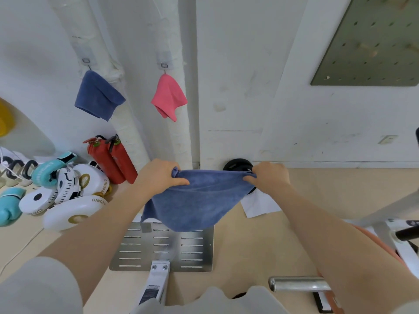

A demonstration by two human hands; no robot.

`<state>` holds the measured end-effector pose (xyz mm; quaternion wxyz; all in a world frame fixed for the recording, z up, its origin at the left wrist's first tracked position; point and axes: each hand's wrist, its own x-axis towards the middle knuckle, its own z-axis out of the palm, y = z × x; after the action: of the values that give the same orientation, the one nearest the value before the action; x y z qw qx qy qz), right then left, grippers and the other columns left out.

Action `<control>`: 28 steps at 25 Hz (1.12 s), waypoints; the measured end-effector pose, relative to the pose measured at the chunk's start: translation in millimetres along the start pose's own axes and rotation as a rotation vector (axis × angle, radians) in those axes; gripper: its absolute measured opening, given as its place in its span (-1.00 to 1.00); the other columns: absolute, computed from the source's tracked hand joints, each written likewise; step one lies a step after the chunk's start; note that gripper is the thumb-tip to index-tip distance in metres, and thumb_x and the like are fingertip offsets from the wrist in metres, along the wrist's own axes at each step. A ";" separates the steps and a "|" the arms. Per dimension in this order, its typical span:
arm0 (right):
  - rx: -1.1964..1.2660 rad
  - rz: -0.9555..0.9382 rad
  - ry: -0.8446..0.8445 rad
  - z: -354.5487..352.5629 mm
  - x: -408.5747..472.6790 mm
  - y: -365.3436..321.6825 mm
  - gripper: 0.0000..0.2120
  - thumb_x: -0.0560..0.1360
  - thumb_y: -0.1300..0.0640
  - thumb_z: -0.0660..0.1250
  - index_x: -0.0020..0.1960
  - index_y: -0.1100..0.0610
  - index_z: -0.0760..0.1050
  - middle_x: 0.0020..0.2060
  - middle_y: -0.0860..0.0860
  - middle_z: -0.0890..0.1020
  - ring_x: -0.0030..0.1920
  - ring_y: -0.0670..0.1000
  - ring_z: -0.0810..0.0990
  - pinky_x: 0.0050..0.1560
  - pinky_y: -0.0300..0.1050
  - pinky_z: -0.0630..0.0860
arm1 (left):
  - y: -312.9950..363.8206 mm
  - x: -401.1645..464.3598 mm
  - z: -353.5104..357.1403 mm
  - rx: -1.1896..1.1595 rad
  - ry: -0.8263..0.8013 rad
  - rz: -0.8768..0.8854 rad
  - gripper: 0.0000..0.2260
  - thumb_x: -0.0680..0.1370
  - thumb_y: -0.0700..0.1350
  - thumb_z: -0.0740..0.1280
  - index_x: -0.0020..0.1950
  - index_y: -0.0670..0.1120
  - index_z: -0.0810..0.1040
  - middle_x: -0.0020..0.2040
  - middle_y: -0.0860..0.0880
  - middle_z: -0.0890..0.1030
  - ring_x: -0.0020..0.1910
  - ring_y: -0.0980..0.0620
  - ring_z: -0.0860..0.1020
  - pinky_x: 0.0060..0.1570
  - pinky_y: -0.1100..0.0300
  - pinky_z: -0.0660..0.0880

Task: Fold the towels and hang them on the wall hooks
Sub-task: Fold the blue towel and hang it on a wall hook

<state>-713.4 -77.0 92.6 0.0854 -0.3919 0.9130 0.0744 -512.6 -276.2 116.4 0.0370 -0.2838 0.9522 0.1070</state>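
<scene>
Between the two raised hands, a blue towel point(195, 198) hangs stretched in the air above a slotted metal plate point(163, 250) on the floor. At its upper left corner the left hand point(159, 175) has fingers curled over bunched cloth, thumb along the top edge, and the right hand point(269, 177) pinches the upper right corner in the same kind of grip. The towel's lower edge sags in a curve, with a small tag near its lower left corner. On the white wall beyond, a second blue towel point(98, 96) hangs from the left hook point(86, 61) and a pink towel point(169, 98) from the right hook point(163, 65), well apart. Two red fire extinguishers point(113, 159) lean against the wall, beside teal boxing gloves point(48, 169) and white pads point(72, 211) on the floor.
</scene>
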 end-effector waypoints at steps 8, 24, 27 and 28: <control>1.344 0.002 -0.193 -5.2 6.6 64.3 -0.82 0.53 0.18 0.27 -0.23 0.14 0.56 -0.32 0.01 0.62 -0.25 -0.04 0.58 -0.13 -0.19 0.48 | 3.8 21.7 22.2 -0.511 0.035 -0.163 -0.75 0.45 -0.05 0.40 -0.28 -0.20 0.47 -0.31 -0.12 0.41 -0.27 0.02 0.36 -0.32 0.26 0.27; 0.908 0.223 0.141 -26.0 73.0 120.5 -0.68 0.41 0.07 0.37 -0.39 0.16 0.30 -0.45 0.09 0.32 -0.39 0.08 0.31 -0.36 -0.13 0.30 | 82.2 79.8 18.2 -1.656 0.052 -0.547 -0.74 0.52 0.09 0.29 -0.15 -0.11 0.51 -0.23 -0.04 0.61 -0.18 0.02 0.58 -0.11 0.16 0.50; 1.292 0.256 0.129 -29.7 73.2 127.8 -0.78 0.45 0.13 0.35 -0.31 0.18 0.39 -0.39 0.12 0.36 -0.33 0.07 0.34 -0.29 -0.09 0.35 | 77.0 79.9 16.3 -1.864 -0.049 -0.422 -0.74 0.60 0.00 0.16 -0.04 -0.14 0.54 -0.16 -0.05 0.66 -0.20 0.08 0.66 -0.11 0.17 0.52; 1.368 0.240 0.118 -31.9 71.2 129.8 -0.78 0.48 0.13 0.33 -0.30 0.15 0.40 -0.39 0.07 0.41 -0.34 0.03 0.36 -0.30 -0.12 0.36 | 73.1 80.1 18.3 -1.855 -0.059 -0.437 -0.79 0.60 -0.08 0.14 -0.06 -0.14 0.53 -0.16 -0.06 0.64 -0.26 0.09 0.66 -0.15 0.19 0.52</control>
<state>-859.3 -45.0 117.4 0.2546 -0.1497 0.7950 -0.5298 -619.5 -255.1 101.3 -0.1595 -0.3691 0.4124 0.8175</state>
